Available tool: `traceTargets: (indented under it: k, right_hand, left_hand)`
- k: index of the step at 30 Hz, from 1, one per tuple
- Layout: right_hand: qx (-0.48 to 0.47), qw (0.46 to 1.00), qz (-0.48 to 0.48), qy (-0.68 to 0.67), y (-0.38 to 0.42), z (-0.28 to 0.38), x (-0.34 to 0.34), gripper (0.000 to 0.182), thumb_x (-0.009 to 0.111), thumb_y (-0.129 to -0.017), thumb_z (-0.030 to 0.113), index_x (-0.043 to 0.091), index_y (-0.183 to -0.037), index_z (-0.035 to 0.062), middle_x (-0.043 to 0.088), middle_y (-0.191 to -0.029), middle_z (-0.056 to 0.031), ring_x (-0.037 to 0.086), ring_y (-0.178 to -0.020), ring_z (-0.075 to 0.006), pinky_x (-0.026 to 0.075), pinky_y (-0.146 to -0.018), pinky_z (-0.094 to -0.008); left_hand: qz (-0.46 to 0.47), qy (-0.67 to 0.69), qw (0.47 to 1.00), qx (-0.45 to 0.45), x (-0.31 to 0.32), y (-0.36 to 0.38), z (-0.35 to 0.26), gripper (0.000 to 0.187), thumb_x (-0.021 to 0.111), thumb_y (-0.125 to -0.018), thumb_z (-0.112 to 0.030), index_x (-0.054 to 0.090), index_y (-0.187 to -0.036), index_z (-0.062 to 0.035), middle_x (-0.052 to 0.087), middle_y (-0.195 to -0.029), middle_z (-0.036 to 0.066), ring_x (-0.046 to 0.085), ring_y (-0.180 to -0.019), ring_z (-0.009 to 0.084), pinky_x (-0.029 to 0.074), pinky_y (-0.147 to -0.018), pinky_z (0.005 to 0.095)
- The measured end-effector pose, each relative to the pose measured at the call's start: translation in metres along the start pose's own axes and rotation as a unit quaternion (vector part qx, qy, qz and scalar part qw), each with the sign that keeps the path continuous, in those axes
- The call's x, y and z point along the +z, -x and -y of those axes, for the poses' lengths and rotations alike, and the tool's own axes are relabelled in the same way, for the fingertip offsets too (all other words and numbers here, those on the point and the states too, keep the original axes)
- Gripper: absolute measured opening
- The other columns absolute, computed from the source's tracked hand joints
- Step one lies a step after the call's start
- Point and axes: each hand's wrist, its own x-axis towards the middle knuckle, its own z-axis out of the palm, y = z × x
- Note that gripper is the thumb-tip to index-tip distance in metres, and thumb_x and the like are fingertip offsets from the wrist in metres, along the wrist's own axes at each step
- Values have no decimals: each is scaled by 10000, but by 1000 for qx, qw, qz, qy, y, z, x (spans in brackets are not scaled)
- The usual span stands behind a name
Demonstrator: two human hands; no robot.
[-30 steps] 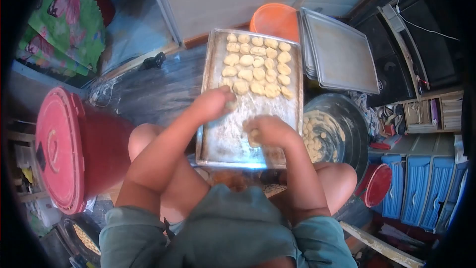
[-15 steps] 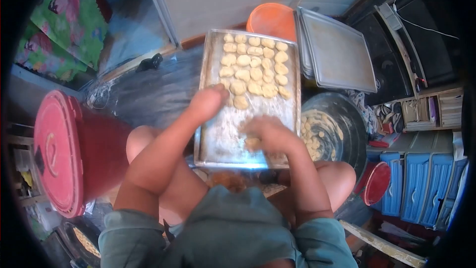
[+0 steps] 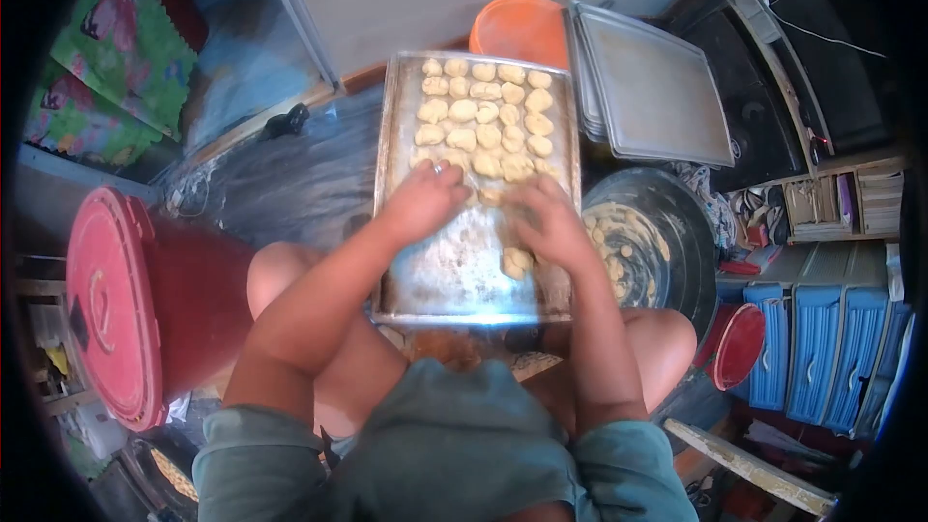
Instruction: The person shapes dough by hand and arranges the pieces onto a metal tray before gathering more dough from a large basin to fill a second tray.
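A metal baking tray [image 3: 445, 285] lies across my lap, with rows of pale dough balls [image 3: 463, 110] on its far half. My left hand [image 3: 425, 201] is over the tray's left side, its fingers curled at the near end of the rows; anything under them is hidden. From the right, my right hand [image 3: 548, 217] reaches in with its fingertips at a dough ball [image 3: 491, 196] between the two hands. Just below that hand, a loose dough lump [image 3: 517, 263] rests on the tray.
A dark basin [image 3: 667, 232] with more dough pieces stands at the right. Stacked trays [image 3: 657, 87] and an orange bucket [image 3: 519, 31] are behind. At left is a lidded red bin [image 3: 111, 309]; blue drawers [image 3: 817, 358] stand on the far right.
My right hand has moved up the tray to the near end of the rows, leaving a dough lump behind it. My left hand has shifted slightly right and down.
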Motion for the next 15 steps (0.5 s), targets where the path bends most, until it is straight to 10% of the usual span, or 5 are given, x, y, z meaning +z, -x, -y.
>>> traceTargets:
  k: [2, 7, 13, 15]
  right_hand:
    - [-20, 966, 251, 63, 13, 6, -24, 350, 721, -702, 80, 667, -1043, 135, 569, -1145, -85, 500, -1078, -304, 388, -938, -385]
    - [6, 955, 271, 123, 20, 1, -15, 375, 691, -670, 92, 682, -1037, 164, 624, -1061, -61, 525, -1044, -286, 398, -931, -426]
    - [139, 989, 44, -1, -4, -17, 3, 364, 730, -702, 138, 660, -1050, 59, 647, -1000, -168, 620, -896, -329, 490, -814, -370]
    - [83, 995, -46, 39, -7, -26, 16, 421, 781, -669, 116, 642, -1054, 19, 620, -845, -127, 570, -674, -233, 485, -644, -321]
  left_hand:
    - [-51, 13, 999, -12, -4, -1, -6, 231, 596, -792, -156, 626, -1008, -78, 574, -964, 113, 556, -969, 276, 395, -907, 391]
    - [-127, 42, 986, -104, 7, -9, -1, 224, 593, -814, -141, 622, -1020, -58, 575, -1066, 110, 537, -1022, 295, 380, -932, 431]
    - [-113, 85, 986, -84, 11, -17, 0, 243, 563, -807, -127, 613, -1028, -40, 595, -992, 129, 558, -961, 286, 386, -905, 425]
    - [-146, 4, 988, -52, 9, -19, -9, 260, 560, -812, -127, 615, -1055, -55, 615, -1032, 98, 558, -976, 247, 388, -889, 401]
